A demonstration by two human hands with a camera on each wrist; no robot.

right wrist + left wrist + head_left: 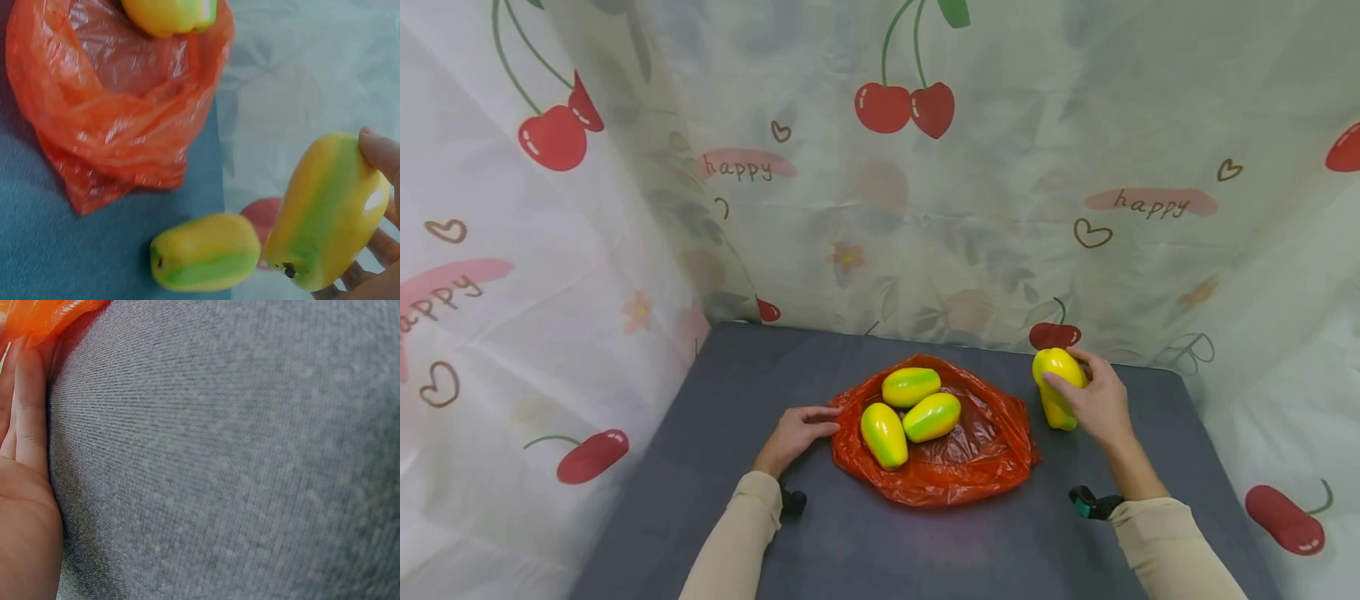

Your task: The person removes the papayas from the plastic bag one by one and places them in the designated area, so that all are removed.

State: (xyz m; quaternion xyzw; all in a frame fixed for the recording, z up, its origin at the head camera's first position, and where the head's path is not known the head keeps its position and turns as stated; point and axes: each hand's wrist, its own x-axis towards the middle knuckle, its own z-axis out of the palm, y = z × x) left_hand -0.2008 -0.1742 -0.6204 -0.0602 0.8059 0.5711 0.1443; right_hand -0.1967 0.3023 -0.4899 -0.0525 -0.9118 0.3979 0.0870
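My right hand grips a yellow-green mango-like fruit, thumb on one side and fingers on the other. A similar fruit lies on the table just under it, right of the red plastic bag. Three more such fruits rest in the bag's open mouth; the right wrist view shows part of one. At the bag's left edge, my left hand touches the plastic with nearly straight fingers.
The dark grey table has its far edge against a pale curtain printed with cherries, hearts and writing. More curtain hangs at both sides. A dark device is at my left wrist, another at my right.
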